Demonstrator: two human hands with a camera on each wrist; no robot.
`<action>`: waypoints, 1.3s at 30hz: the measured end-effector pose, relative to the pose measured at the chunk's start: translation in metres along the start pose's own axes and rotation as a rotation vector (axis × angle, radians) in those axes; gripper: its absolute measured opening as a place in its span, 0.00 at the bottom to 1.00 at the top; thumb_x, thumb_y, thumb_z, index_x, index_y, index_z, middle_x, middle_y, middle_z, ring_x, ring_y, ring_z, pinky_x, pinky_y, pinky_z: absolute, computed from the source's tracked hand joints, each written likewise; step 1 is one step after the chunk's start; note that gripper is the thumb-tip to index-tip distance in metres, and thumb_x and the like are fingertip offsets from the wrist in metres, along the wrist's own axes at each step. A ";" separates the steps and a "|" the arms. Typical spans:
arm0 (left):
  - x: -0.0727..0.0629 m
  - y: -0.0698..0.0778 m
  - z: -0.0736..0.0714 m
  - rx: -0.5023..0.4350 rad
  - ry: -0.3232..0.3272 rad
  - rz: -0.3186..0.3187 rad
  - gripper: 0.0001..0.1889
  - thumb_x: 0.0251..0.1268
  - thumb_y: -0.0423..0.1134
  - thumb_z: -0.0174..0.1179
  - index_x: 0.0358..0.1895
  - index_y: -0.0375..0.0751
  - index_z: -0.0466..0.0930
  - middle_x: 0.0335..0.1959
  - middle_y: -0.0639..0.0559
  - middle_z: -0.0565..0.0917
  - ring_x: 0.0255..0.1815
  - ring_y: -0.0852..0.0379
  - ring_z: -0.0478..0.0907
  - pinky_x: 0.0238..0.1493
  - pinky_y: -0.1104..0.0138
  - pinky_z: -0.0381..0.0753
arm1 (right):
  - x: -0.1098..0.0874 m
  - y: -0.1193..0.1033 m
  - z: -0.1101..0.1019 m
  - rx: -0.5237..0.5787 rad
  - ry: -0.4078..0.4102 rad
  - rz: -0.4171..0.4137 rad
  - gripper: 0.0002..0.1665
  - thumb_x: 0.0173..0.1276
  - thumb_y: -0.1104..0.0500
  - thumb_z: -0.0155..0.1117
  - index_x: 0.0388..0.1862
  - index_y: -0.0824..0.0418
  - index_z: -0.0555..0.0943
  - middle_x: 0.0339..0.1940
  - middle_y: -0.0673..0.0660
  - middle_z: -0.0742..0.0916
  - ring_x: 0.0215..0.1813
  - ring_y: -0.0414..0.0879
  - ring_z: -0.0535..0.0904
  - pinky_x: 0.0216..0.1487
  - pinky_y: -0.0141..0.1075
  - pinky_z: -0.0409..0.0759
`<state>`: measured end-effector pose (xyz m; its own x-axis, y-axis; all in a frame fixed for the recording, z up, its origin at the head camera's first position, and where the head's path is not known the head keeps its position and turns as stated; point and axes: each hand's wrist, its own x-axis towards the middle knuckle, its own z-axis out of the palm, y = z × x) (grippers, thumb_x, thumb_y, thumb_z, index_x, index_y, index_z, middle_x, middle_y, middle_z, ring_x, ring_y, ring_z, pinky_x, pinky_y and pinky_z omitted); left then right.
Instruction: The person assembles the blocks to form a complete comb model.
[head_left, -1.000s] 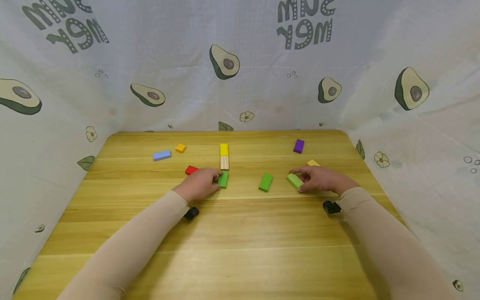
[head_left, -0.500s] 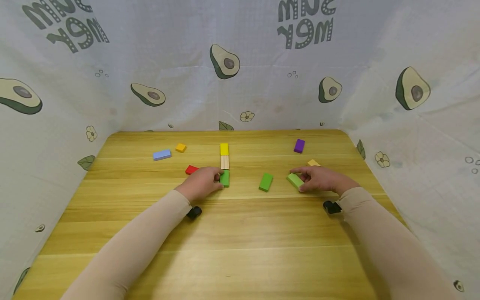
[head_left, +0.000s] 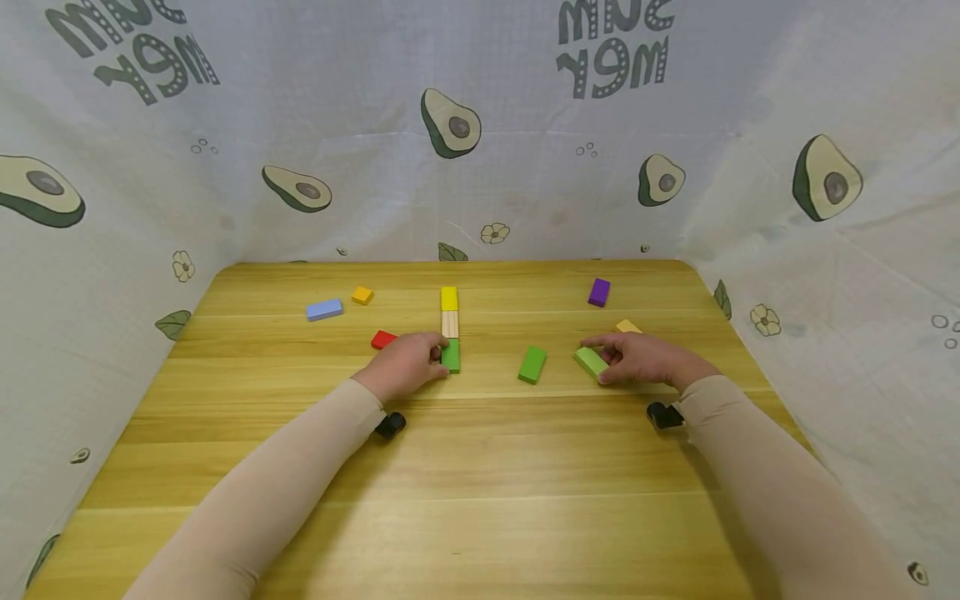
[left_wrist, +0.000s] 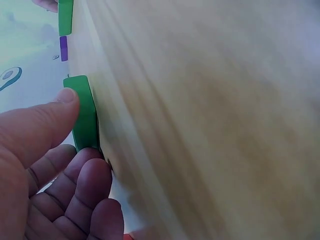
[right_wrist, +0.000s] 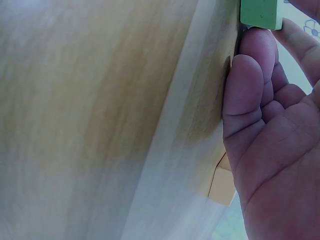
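My left hand [head_left: 405, 365] pinches a green block [head_left: 451, 356] lying flat, the thumb at its near end. That block meets the near end of a bare wood block [head_left: 449, 324], which touches a yellow block [head_left: 448, 298] behind it, all in one straight line. In the left wrist view the thumb presses on the green block [left_wrist: 85, 112], with the other fingers curled beside it. Farther right, my right hand [head_left: 648, 361] holds a light green block [head_left: 591, 363] between thumb and fingers on the table. Only its end [right_wrist: 260, 14] shows in the right wrist view.
Another green block [head_left: 532, 365] lies between the hands. A red block [head_left: 383, 340] is partly behind the left hand. Farther off are blue [head_left: 324, 310], orange [head_left: 362, 296] and purple [head_left: 599, 292] blocks. A tan block [head_left: 627, 326] lies behind the right hand. A printed curtain surrounds the table.
My left hand has moved slightly right and away from me, bringing the green block straight and up against the bare wood block. The right hand and its light green block have stayed put.
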<state>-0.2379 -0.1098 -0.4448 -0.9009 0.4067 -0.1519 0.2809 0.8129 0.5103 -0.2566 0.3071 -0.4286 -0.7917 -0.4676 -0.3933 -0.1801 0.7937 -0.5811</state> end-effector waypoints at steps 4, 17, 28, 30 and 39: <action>0.002 0.000 0.000 -0.004 -0.003 -0.005 0.29 0.72 0.45 0.70 0.72 0.39 0.76 0.48 0.51 0.83 0.47 0.54 0.77 0.55 0.62 0.81 | -0.002 -0.001 0.000 0.000 0.002 -0.002 0.42 0.69 0.58 0.75 0.79 0.63 0.70 0.40 0.54 0.77 0.42 0.48 0.70 0.42 0.38 0.71; 0.004 -0.003 -0.004 -0.049 0.005 0.007 0.29 0.73 0.47 0.69 0.72 0.41 0.76 0.52 0.50 0.84 0.51 0.53 0.79 0.59 0.59 0.82 | -0.003 0.002 -0.001 0.008 0.006 -0.003 0.43 0.69 0.57 0.75 0.80 0.62 0.70 0.41 0.54 0.77 0.42 0.48 0.70 0.42 0.38 0.71; 0.014 -0.042 -0.059 -0.028 0.167 -0.136 0.29 0.78 0.48 0.62 0.75 0.40 0.72 0.67 0.40 0.81 0.65 0.39 0.79 0.69 0.46 0.78 | -0.004 0.001 -0.002 0.001 0.009 -0.007 0.43 0.70 0.57 0.74 0.80 0.62 0.70 0.40 0.53 0.77 0.41 0.47 0.70 0.41 0.38 0.70; 0.016 -0.056 -0.067 -0.020 0.201 -0.152 0.28 0.78 0.46 0.62 0.75 0.38 0.72 0.69 0.38 0.79 0.69 0.37 0.76 0.71 0.44 0.76 | -0.004 0.001 -0.001 -0.004 0.009 -0.007 0.42 0.70 0.56 0.75 0.80 0.61 0.70 0.40 0.53 0.77 0.41 0.47 0.70 0.41 0.39 0.70; 0.023 -0.104 -0.082 -0.040 0.226 -0.300 0.31 0.80 0.45 0.59 0.79 0.37 0.66 0.78 0.34 0.70 0.76 0.30 0.66 0.77 0.38 0.67 | -0.004 -0.002 0.001 -0.024 0.006 0.002 0.41 0.70 0.56 0.74 0.80 0.59 0.71 0.40 0.53 0.77 0.42 0.47 0.70 0.43 0.40 0.71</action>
<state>-0.3151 -0.2199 -0.4318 -0.9927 0.0466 -0.1114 -0.0162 0.8631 0.5047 -0.2531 0.3073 -0.4266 -0.7956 -0.4635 -0.3900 -0.1921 0.8036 -0.5633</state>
